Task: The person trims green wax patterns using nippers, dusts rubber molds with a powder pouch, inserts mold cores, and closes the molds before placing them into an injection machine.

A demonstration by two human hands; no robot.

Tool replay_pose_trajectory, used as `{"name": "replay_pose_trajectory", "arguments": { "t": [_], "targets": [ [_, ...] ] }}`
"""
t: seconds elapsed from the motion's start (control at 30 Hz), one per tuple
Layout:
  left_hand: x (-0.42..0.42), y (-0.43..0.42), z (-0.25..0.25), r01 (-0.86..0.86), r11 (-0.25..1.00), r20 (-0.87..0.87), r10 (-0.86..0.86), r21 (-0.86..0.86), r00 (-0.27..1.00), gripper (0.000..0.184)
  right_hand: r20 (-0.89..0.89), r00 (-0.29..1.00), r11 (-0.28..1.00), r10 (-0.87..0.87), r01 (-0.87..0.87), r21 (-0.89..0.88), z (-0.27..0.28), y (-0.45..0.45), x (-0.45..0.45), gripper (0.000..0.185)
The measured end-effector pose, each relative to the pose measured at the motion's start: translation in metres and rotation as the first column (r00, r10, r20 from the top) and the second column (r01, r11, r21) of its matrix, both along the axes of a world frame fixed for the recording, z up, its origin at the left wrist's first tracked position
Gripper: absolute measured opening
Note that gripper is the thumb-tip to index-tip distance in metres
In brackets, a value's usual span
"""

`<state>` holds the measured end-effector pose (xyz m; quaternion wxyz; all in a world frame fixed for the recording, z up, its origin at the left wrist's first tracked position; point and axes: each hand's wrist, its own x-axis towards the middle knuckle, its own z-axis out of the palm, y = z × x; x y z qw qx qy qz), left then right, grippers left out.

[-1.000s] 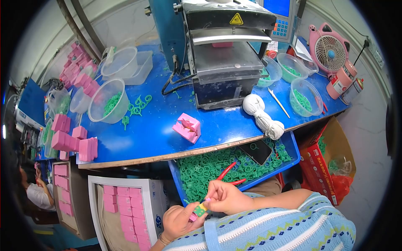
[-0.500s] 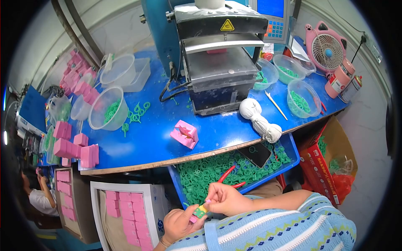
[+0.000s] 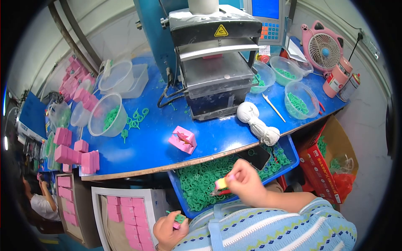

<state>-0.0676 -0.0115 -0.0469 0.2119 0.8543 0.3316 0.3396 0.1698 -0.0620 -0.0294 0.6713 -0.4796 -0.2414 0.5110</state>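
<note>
My left hand (image 3: 166,232), low in the head view, is closed round a small green and pink piece (image 3: 179,220). Its exact kind is too small to make out. My right hand (image 3: 248,184) is raised above the blue tray (image 3: 296,155), pinching a small yellow and pink piece (image 3: 221,183) between thumb and fingertips. Just below that piece lie red-handled pliers (image 3: 220,193), on many small green plastic parts (image 3: 194,189) that fill the tray. The two hands are apart.
A press machine (image 3: 217,71) stands on the blue table, with a pink block mould (image 3: 183,140) and a white cloth bundle (image 3: 257,123) before it. Clear bowls (image 3: 109,127) hold green parts. A white box (image 3: 125,191) of pink blocks stands at left; another person (image 3: 44,205) sits beyond.
My hands have drawn apart. The right moved up and right with the yellow and pink piece; the left moved down and left with the green and pink one. The view shifted slightly.
</note>
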Motion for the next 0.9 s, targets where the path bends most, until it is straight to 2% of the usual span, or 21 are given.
{"name": "replay_pose_trajectory", "arguments": {
  "t": [0.13,0.2,0.23,0.27,0.3,0.33,0.4,0.43,0.47,0.53,0.57,0.6,0.63,0.67,0.73,0.8,0.87,0.9],
  "targets": [
    [0.013,0.002,0.003,-0.095,0.984,0.006,0.097,-0.151,0.995,0.026,0.127,0.991,0.993,-0.045,0.031,0.114,0.005,0.008,0.022,0.016],
    [0.022,0.004,0.004,-0.068,0.975,0.062,0.083,-0.212,0.995,0.026,0.398,0.905,0.981,-0.148,0.082,0.178,-0.001,0.025,0.033,0.017],
    [0.026,0.004,0.005,-0.003,0.846,0.23,0.149,-0.533,0.962,0.026,0.706,0.688,0.986,-0.167,0.111,0.125,-0.001,0.032,0.043,0.019],
    [0.029,0.003,0.005,0.124,0.623,0.356,0.264,-0.773,0.896,0.026,0.916,0.375,0.984,-0.141,0.157,0.087,-0.001,0.038,0.052,0.021],
    [0.028,0.008,0.001,0.273,0.578,0.426,0.143,-0.769,0.894,0.032,0.96,0.251,0.974,-0.127,0.212,0.074,-0.003,0.045,0.056,0.024],
    [0.032,0.009,0.002,0.274,0.579,0.427,0.144,-0.768,0.893,0.032,0.96,0.25,0.974,-0.129,0.212,0.076,-0.005,0.051,0.059,0.024],
    [0.046,0.015,0.013,0.576,0.235,0.622,0.274,-0.783,0.734,0.04,0.987,-0.082,0.954,0.142,0.277,-0.114,-0.007,0.059,0.063,0.025],
    [0.049,0.018,0.017,0.609,0.189,0.638,0.233,-0.77,0.734,0.042,0.99,-0.062,0.95,0.129,0.293,-0.105,-0.006,0.06,0.063,0.025],
    [0.05,0.021,0.019,0.607,0.198,0.638,0.238,-0.77,0.732,0.042,0.99,-0.063,0.953,0.126,0.283,-0.103,-0.005,0.059,0.062,0.025],
    [0.053,0.025,0.022,0.718,-0.022,0.677,0.312,-0.696,0.666,0.041,0.984,0.04,0.966,-0.173,0.201,0.162,-0.001,0.052,0.058,0.029],
    [0.054,0.026,0.021,0.717,-0.017,0.678,0.313,-0.697,0.665,0.041,0.964,0.088,0.965,-0.252,0.093,0.244,-0.002,0.043,0.056,0.03],
    [0.055,0.026,0.019,0.761,-0.083,0.701,0.335,-0.643,0.629,0.041,0.968,0.198,0.987,-0.152,-0.026,0.16,0.004,0.034,0.051,0.027],
    [0.057,0.026,0.018,0.798,-0.15,0.72,0.359,-0.583,0.594,0.042,0.952,0.286,0.969,-0.106,-0.187,0.164,0.006,0.03,0.046,0.026],
    [0.059,0.025,0.017,0.795,-0.157,0.716,0.357,-0.587,0.599,0.042,0.93,0.366,0.924,-0.047,-0.337,0.179,0.007,0.028,0.04,0.024],
    [0.065,0.025,0.017,0.8,-0.206,0.717,0.36,-0.563,0.597,0.043,0.893,0.442,0.882,0.085,-0.451,0.139,0.009,0.024,0.028,0.017],
    [0.068,0.024,0.017,0.809,-0.228,0.732,0.344,-0.542,0.588,0.044,0.864,0.448,0.847,0.23,-0.529,0.049,0.011,0.021,0.023,0.017],
    [0.07,0.022,0.019,0.819,-0.24,0.747,0.336,-0.521,0.573,0.044,0.818,0.504,0.853,0.277,-0.521,0.032,0.008,0.019,0.02,0.015],
    [0.072,0.021,0.024,0.784,-0.193,0.72,0.313,-0.59,0.619,0.043,0.817,0.504,0.851,0.28,-0.525,0.032,0.007,0.018,0.019,0.015]
  ]
}}
